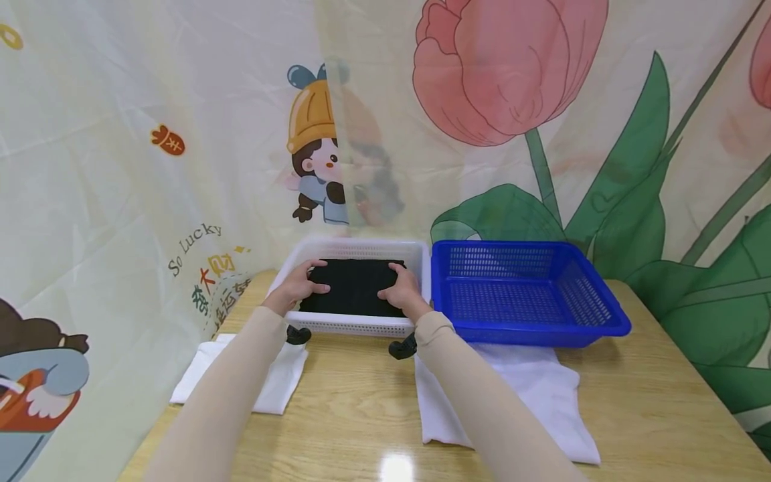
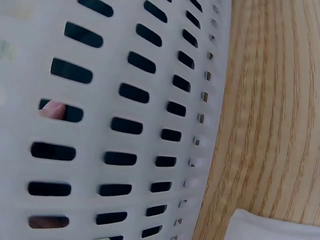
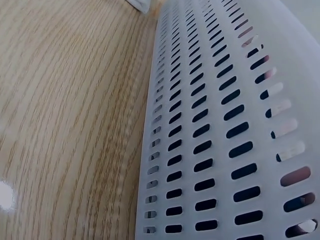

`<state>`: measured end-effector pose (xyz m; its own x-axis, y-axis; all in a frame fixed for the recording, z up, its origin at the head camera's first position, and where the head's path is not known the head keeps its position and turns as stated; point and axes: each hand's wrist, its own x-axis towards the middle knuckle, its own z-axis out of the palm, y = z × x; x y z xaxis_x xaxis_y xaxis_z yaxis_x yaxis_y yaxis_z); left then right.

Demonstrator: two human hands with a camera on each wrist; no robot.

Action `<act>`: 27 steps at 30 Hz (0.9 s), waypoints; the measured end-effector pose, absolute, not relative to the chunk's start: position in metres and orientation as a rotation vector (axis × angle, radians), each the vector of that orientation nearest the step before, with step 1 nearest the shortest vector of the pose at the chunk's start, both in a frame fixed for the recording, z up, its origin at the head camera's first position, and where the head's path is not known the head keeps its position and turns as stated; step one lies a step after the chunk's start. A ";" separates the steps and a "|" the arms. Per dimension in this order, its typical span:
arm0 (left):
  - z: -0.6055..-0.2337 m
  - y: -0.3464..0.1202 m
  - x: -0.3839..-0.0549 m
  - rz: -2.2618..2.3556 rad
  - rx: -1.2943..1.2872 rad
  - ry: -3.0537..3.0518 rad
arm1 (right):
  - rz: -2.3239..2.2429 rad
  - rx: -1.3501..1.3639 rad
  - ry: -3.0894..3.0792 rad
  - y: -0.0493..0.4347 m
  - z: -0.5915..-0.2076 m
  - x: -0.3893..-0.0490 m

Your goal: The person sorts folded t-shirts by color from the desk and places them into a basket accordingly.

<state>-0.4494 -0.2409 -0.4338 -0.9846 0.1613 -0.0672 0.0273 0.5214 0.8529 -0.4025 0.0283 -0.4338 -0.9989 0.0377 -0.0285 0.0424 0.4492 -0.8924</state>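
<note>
A folded black cloth [image 1: 355, 288] lies flat inside the white perforated basket [image 1: 355, 328], spanning most of its width. My left hand [image 1: 298, 284] holds the cloth's left end, with thumb and forefinger spread along that side. At the opposite end my right hand [image 1: 402, 291] grips the cloth, its thumb toward the middle and its forefinger bent at the far corner. The left wrist view shows a fingertip [image 2: 52, 110] through a slot in the basket wall. Behind most slots in both wrist views the dark fabric shows.
A blue perforated basket [image 1: 506, 301] stands right beside the white one. White cloths lie on the wooden table [image 1: 355, 395], one at the left [image 1: 277, 381] and another at the right [image 1: 518, 388], partly under the right sleeve. A printed curtain [image 1: 241, 134] hangs behind.
</note>
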 end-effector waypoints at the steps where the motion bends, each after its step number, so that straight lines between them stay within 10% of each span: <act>1: -0.434 -0.240 -0.450 1.446 0.156 2.622 | -1.629 0.083 2.674 0.029 -0.434 -0.402; 27: -0.396 -0.228 -0.435 0.584 0.293 2.925 | -1.837 -0.120 2.537 0.045 -0.409 -0.391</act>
<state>-0.4353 -0.2284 -0.3958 -0.9705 0.2181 -0.1030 0.1618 0.9054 0.3926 -0.3909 0.0453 -0.4095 -0.9971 -0.0658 0.0395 -0.0580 0.3100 -0.9490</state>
